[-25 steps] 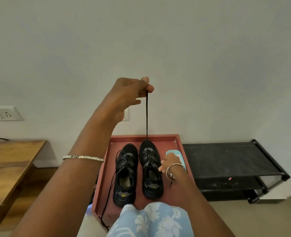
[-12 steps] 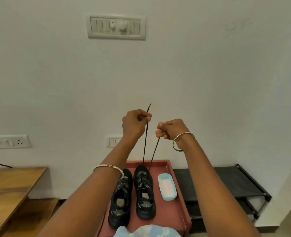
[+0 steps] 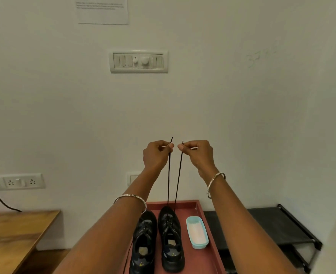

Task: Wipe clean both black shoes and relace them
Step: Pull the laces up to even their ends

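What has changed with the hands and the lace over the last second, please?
The right hand left the right shoe, rose and pinched the lace by its free end beside the left hand, which kept its pinch on the other end; both strands run taut up from that shoe. The view tilted upward. Unchanged: the left shoe and right shoe side by side on the red tray, light blue container beside them.

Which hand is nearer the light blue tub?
Right. The right hand is raised above the light blue tub; the left hand is equally high but further left.
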Action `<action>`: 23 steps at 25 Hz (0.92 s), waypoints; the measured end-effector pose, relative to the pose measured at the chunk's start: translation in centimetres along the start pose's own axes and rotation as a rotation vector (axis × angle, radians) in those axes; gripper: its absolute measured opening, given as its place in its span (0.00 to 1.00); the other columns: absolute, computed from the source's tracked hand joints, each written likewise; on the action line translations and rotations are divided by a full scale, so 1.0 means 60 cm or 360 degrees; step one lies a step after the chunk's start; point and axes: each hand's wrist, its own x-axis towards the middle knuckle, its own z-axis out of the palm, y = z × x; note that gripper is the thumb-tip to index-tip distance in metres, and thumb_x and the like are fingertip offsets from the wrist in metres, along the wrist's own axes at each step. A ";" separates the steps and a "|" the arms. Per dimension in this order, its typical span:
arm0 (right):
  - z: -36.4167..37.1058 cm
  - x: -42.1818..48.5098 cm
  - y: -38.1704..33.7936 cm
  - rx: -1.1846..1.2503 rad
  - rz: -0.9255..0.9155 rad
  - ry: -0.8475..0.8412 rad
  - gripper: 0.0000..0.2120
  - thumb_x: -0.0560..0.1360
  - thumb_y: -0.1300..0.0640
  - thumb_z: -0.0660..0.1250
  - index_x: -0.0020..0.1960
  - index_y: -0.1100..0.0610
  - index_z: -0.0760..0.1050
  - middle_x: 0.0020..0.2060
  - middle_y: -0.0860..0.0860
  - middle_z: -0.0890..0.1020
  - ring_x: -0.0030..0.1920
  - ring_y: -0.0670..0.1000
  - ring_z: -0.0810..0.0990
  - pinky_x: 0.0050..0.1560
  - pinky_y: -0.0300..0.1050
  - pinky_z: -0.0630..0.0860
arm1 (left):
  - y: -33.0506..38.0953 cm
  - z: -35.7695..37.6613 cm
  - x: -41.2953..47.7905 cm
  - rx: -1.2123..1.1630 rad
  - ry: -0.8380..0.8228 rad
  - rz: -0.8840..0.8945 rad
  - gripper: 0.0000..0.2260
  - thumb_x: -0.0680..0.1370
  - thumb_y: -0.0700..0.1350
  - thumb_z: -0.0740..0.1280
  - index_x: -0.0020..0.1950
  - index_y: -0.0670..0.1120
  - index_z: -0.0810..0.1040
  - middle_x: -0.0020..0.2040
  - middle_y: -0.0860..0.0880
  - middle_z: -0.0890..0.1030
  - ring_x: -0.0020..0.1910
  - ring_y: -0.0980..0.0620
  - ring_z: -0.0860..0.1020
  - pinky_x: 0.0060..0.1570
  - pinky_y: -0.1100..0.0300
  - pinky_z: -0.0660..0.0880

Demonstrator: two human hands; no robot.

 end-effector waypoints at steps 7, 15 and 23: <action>0.005 0.019 -0.026 0.0029 0.0039 -0.0068 0.08 0.69 0.55 0.80 0.46 0.57 0.87 0.39 0.50 0.86 0.42 0.47 0.84 0.44 0.38 0.77 | -0.003 0.007 0.003 -0.0378 -0.0084 -0.0169 0.08 0.76 0.49 0.73 0.51 0.48 0.86 0.46 0.50 0.86 0.48 0.53 0.83 0.53 0.54 0.79; 0.009 0.047 -0.029 0.0165 0.0313 -0.0135 0.12 0.66 0.55 0.82 0.45 0.60 0.86 0.41 0.57 0.86 0.42 0.52 0.84 0.42 0.38 0.79 | -0.011 0.016 0.015 -0.0502 -0.0062 -0.0169 0.08 0.75 0.50 0.74 0.49 0.48 0.86 0.44 0.51 0.87 0.49 0.56 0.83 0.56 0.53 0.79; 0.009 0.044 -0.007 0.0496 0.0355 -0.0328 0.11 0.73 0.58 0.76 0.50 0.64 0.84 0.44 0.57 0.86 0.46 0.54 0.85 0.51 0.45 0.81 | -0.020 0.002 0.028 -0.0590 -0.0262 -0.0095 0.08 0.77 0.48 0.72 0.52 0.46 0.86 0.46 0.48 0.86 0.50 0.52 0.84 0.56 0.56 0.78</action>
